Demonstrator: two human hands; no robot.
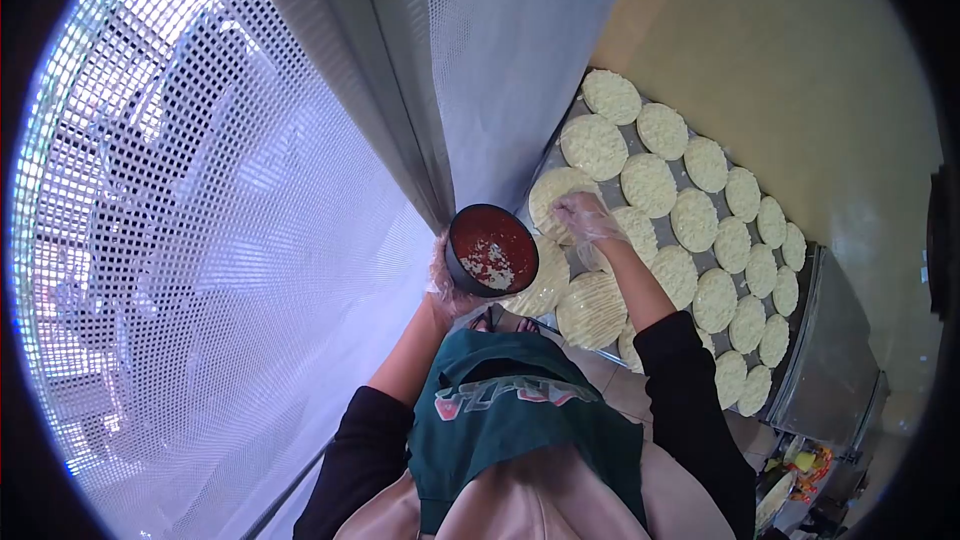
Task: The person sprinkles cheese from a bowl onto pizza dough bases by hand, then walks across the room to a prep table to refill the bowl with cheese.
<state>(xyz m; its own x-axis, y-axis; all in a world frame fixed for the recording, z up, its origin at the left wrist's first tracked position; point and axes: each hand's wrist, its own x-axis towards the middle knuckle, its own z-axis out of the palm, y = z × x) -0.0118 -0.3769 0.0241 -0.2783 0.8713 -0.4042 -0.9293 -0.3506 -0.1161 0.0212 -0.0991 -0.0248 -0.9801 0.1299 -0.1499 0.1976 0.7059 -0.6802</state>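
My left hand [450, 280], in a clear plastic glove, is wrapped round a bowl [468, 238] that is black outside and red inside. A small heap of white shreds [490, 265] lies in the bowl. My right hand [582, 214], gloved the same way, is over a pale round flatbread [548, 192] near the tray's left edge. Its fingers are bunched together and point down; anything between them is too small to tell. Many discs carry white crumbly topping, while a nearer disc [590, 310] shows plain ridges.
Rows of topped discs [695, 220] cover a large metal tray [625, 153] on my right. A plain wall [800, 60] stands behind it. White mesh curtain [300, 190] and a grey post [370, 60] are close on my left. A metal cabinet [830, 360] adjoins the tray's far end.
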